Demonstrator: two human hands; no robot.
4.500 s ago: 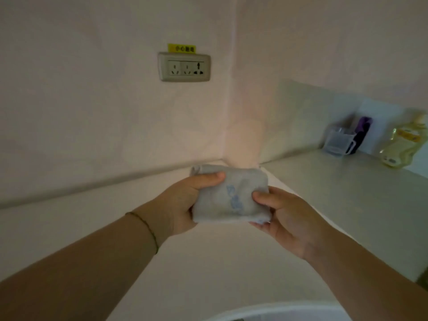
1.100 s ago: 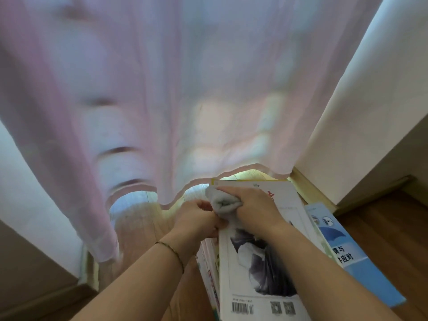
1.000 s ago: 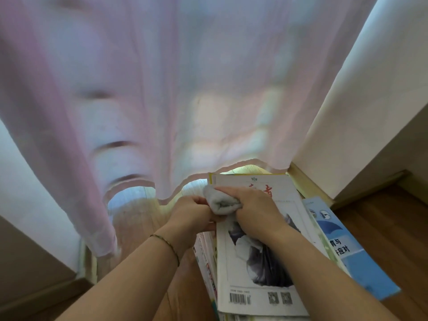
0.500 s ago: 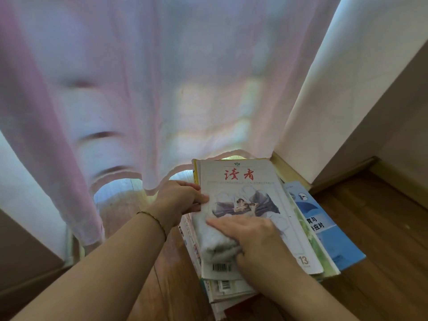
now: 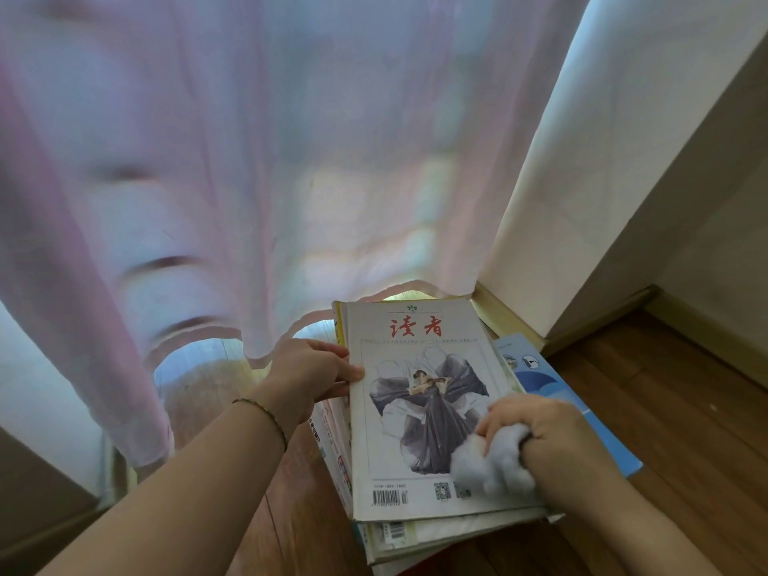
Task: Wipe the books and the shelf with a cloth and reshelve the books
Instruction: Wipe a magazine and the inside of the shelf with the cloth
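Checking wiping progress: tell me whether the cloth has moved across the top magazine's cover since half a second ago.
Yes. The cloth went from the barcode corner rightward to the top magazine cover's lower right.

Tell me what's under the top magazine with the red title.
The top magazine lies on a stack of books on the wooden floor. A blue booklet juts out at the right. The covers below it are hidden, only edges and barcodes showing.

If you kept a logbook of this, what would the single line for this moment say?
step: wiping top magazine | right hand: grips cloth on cover | left hand: holds magazine's left edge | stack: on wooden floor
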